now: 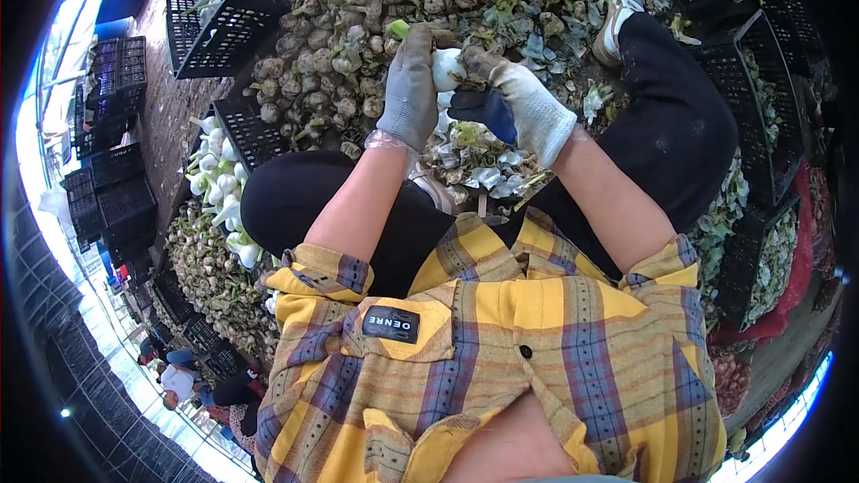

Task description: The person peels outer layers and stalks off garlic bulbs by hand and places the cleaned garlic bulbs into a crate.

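Observation:
A white, peeled garlic bulb (446, 70) with a short green stalk stub is between my two gloved hands. My left hand (413, 80), in a grey dirt-stained glove, is closed around the bulb from the left. My right hand (523, 94), in a white knit glove with brown soiled fingers, has its fingertips at the bulb's right side. Under the right palm is a dark blue tool (497, 114), held in that hand; its working end is hidden. Below the hands, loose garlic skins (488, 174) lie between my legs.
A large heap of unpeeled garlic bulbs (358, 45) spreads ahead. On the left, clean white bulbs (217, 174) lie beside a black crate (250, 131). Another black crate (224, 22) stands front left. Crates with skins (756, 80) line the right. A person (183, 382) is at lower left.

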A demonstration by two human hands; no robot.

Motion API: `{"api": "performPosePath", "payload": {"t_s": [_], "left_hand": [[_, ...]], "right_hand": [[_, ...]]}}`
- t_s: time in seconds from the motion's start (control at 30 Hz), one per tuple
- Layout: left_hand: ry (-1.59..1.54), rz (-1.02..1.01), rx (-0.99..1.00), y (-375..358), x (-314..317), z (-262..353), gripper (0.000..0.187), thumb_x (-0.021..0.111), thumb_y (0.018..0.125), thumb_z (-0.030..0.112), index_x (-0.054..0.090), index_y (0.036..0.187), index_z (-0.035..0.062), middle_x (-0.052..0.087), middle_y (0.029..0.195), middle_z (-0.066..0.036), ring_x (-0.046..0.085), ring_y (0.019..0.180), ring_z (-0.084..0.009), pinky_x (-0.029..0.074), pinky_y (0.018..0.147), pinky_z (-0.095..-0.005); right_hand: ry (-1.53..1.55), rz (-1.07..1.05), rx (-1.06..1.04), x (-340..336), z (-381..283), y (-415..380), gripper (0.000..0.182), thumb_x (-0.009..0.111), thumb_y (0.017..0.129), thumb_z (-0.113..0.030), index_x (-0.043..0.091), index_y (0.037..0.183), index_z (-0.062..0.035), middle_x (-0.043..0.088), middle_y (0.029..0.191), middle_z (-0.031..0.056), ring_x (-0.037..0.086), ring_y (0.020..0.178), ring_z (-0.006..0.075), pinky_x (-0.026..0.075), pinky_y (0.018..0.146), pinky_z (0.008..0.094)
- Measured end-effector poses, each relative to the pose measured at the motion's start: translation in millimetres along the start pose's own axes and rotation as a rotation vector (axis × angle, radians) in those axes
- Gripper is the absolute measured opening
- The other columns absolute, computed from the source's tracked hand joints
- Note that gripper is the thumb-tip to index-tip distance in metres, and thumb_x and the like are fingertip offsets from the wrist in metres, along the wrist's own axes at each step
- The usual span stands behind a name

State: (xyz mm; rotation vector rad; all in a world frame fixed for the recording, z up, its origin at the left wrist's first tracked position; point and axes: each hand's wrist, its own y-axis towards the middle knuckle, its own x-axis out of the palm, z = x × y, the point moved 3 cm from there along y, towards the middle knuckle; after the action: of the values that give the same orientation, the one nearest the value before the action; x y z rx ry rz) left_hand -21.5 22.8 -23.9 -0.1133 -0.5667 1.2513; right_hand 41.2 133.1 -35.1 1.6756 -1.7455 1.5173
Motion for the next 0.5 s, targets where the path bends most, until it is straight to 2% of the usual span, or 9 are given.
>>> {"api": "performPosePath", "payload": {"t_s": [0.07, 0.17, 0.27, 0.4, 0.47, 0.5], "left_hand": [[-0.015, -0.001, -0.036, 5, -6, -7, 0.038, 0.045, 0.093, 0.041, 0.054, 0.100, 0.0049, 0.057, 0.090, -0.004, 0.058, 0.076, -0.0119, 0.049, 0.069, -0.0259], [-0.053, -0.030, -0.068, 5, -7, -8, 0.038, 0.044, 0.093, 0.041, 0.055, 0.100, 0.0055, 0.058, 0.090, -0.005, 0.059, 0.076, -0.0130, 0.049, 0.069, -0.0267], [-0.106, 0.022, -0.090, -1, 1, 1, 0.038, 0.045, 0.092, 0.042, 0.053, 0.100, 0.0061, 0.057, 0.088, -0.005, 0.060, 0.075, -0.0147, 0.050, 0.067, -0.0273], [-0.136, 0.105, -0.068, 5, -5, -3, 0.039, 0.049, 0.090, 0.043, 0.050, 0.102, 0.0062, 0.056, 0.083, -0.005, 0.061, 0.072, -0.0167, 0.051, 0.063, -0.0279], [-0.079, 0.154, -0.069, 6, -9, -1, 0.040, 0.050, 0.090, 0.044, 0.049, 0.104, 0.0059, 0.055, 0.082, -0.004, 0.060, 0.071, -0.0149, 0.050, 0.062, -0.0269], [-0.051, 0.179, -0.069, 5, -10, 0, 0.041, 0.051, 0.089, 0.044, 0.048, 0.105, 0.0058, 0.054, 0.081, -0.003, 0.059, 0.070, -0.0140, 0.050, 0.061, -0.0264]], "right_hand": [[-0.036, -0.039, -0.048, -6, 3, 2, 0.037, 0.053, 0.090, -0.027, 0.052, 0.114, 0.0013, 0.061, 0.101, 0.0153, 0.064, 0.087, 0.0275, 0.054, 0.078, 0.0385], [-0.087, -0.031, -0.031, 3, -6, -8, 0.036, 0.054, 0.090, -0.024, 0.051, 0.115, 0.0024, 0.062, 0.100, 0.0150, 0.064, 0.086, 0.0274, 0.054, 0.078, 0.0375], [-0.141, 0.077, -0.099, 4, -5, -12, 0.029, 0.055, 0.089, -0.019, 0.054, 0.106, 0.0041, 0.063, 0.093, 0.0138, 0.065, 0.074, 0.0259, 0.055, 0.069, 0.0361], [-0.118, 0.108, -0.108, 4, -9, -13, 0.025, 0.056, 0.088, -0.018, 0.055, 0.101, 0.0032, 0.064, 0.087, 0.0118, 0.065, 0.069, 0.0229, 0.055, 0.064, 0.0340], [-0.161, 0.161, -0.147, 3, -13, -16, 0.023, 0.056, 0.088, -0.018, 0.055, 0.099, 0.0024, 0.063, 0.084, 0.0106, 0.064, 0.067, 0.0213, 0.055, 0.061, 0.0328], [-0.103, 0.134, -0.096, 1, -11, -13, 0.024, 0.056, 0.089, -0.019, 0.055, 0.100, 0.0018, 0.062, 0.082, 0.0091, 0.064, 0.067, 0.0203, 0.055, 0.058, 0.0317]]}}
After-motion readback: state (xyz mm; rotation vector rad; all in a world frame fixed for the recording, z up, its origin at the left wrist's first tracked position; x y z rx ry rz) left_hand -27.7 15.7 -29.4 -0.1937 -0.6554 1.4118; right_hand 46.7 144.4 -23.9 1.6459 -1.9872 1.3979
